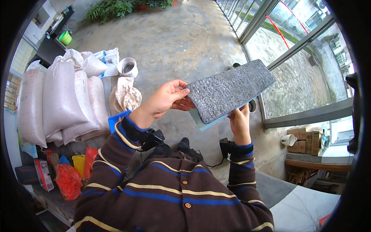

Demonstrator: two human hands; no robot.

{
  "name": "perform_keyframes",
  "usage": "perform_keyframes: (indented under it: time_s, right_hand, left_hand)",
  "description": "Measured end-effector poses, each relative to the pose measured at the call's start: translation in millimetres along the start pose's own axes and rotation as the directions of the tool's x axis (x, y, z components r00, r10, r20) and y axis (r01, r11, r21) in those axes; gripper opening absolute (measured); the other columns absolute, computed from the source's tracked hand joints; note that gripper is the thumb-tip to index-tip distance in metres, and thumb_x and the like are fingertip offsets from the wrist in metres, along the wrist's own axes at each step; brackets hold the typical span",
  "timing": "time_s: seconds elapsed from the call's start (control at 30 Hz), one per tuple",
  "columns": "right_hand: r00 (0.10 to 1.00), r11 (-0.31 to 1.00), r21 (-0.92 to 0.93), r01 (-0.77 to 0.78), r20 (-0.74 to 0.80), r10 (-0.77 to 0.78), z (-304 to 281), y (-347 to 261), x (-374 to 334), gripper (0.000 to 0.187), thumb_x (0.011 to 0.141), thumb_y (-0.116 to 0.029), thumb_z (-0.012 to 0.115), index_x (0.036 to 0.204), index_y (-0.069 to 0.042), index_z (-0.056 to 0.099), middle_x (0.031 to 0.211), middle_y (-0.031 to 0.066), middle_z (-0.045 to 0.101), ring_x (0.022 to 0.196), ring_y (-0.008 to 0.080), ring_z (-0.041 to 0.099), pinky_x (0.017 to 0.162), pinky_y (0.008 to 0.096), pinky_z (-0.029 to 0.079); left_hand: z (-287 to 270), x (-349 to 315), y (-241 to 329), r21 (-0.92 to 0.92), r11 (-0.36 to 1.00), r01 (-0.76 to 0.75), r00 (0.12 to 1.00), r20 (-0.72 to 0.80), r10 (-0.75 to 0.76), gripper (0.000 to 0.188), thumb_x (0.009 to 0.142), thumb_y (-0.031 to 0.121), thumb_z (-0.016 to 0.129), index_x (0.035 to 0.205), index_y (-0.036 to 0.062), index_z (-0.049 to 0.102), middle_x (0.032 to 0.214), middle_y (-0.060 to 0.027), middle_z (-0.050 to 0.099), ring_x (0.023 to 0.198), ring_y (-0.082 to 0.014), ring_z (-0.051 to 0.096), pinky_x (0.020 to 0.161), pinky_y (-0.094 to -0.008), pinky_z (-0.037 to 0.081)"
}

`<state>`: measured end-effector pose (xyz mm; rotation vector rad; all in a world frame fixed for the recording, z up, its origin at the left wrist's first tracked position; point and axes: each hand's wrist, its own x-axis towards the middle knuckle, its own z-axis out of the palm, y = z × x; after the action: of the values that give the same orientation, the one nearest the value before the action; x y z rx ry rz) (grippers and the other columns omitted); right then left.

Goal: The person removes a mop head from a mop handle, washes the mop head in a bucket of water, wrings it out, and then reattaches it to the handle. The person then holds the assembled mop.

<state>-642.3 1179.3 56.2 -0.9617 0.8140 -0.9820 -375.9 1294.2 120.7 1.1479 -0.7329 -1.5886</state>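
A grey, shaggy mop pad [232,89] lies tilted in front of me, over a pale blue-green flat mop plate [201,123] whose edge shows below it. My left hand [167,99] pinches the pad's left end between thumb and fingers, and that end stands slightly off the plate. From below, my right hand [240,120] grips the near long edge of the plate; most of its fingers are hidden underneath. Both wrists wear black straps with small black devices.
Stacked white sacks [63,98] stand at the left, beside a white bucket [127,67] and a crumpled cloth sack [125,94]. A blue tray [115,120] sits near my left forearm. Red plastic bags [69,181] lie lower left. Glass doors and cardboard boxes [307,139] are at the right.
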Motion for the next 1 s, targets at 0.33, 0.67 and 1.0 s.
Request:
perform_keyframes:
  time_s: [0.33, 0.67, 1.0]
  right_hand:
    - [0.999, 0.997, 0.063, 0.049, 0.014, -0.05, 9, 11, 5, 0.048, 0.094, 0.001, 0.053, 0.138, -0.011, 0.038, 0.114, 0.0052, 0.062, 0.085, 0.014, 0.066, 0.061, 0.0248, 0.055]
    - [0.997, 0.999, -0.041, 0.025, 0.072, -0.022, 7, -6, -1, 0.051, 0.092, 0.001, 0.054, 0.139, -0.006, 0.038, 0.121, 0.0085, 0.06, 0.097, 0.019, 0.067, 0.075, 0.0309, 0.058]
    - [0.962, 0.964, -0.108, 0.243, -0.103, -0.254, 20, 5, -11, 0.066, 0.085, 0.008, 0.062, 0.141, -0.007, 0.032, 0.12, 0.0159, 0.06, 0.093, 0.0184, 0.066, 0.071, 0.0265, 0.055]
  left_hand:
    - [4, 3, -39, -0.104, 0.993, 0.059, 0.988, -0.139, -0.073, 0.031, 0.099, 0.024, 0.057, 0.122, 0.0043, 0.05, 0.106, -0.0073, 0.065, 0.09, -0.0192, 0.068, 0.081, -0.036, 0.057]
    - [-2, 1, -35, 0.554, 0.83, -0.072, 0.962, -0.181, 0.205, 0.038, 0.091, 0.029, 0.07, 0.116, 0.0026, 0.062, 0.107, -0.0049, 0.066, 0.097, -0.0146, 0.063, 0.082, -0.0305, 0.052]
    - [5, 4, -38, -0.052, 0.96, 0.277, 0.935, 0.246, -0.257, 0.028, 0.096, 0.015, 0.061, 0.119, -0.001, 0.058, 0.121, -0.0073, 0.061, 0.109, -0.0189, 0.061, 0.095, -0.0392, 0.054]
